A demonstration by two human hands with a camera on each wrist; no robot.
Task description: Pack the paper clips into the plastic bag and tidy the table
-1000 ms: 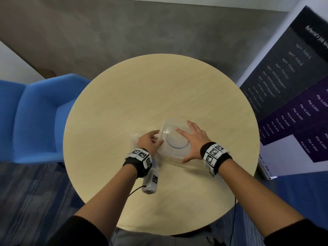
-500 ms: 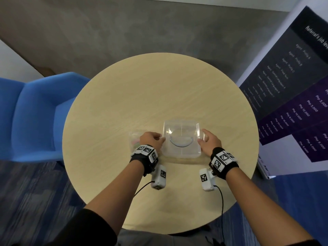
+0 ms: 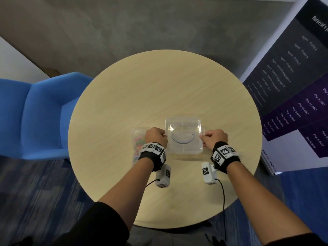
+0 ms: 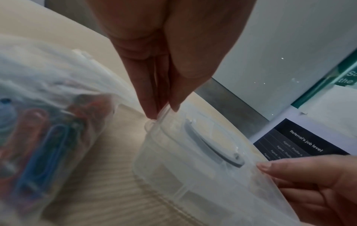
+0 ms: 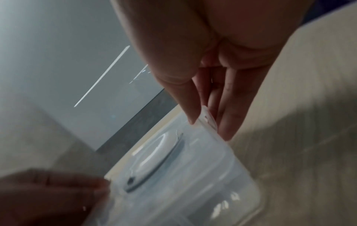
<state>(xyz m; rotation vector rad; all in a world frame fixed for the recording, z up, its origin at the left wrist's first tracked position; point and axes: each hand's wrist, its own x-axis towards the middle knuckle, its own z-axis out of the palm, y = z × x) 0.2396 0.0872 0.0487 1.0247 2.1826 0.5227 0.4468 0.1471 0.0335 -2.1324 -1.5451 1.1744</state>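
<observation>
Now left hand (image 3: 156, 137), right hand (image 3: 213, 139), pinching clear box (image 3: 184, 137) latches

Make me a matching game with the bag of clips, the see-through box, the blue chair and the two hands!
Things:
1. plastic bag of paper clips
2. clear box
3. blue chair
4. left hand and right hand

Places or states:
A. beside the table, on its left
B. pinching the box's side latches
C. lying left of the box
D. lid on, grey handle flat on top

Pairs: 1-C, 2-D, 3-A, 4-B
</observation>
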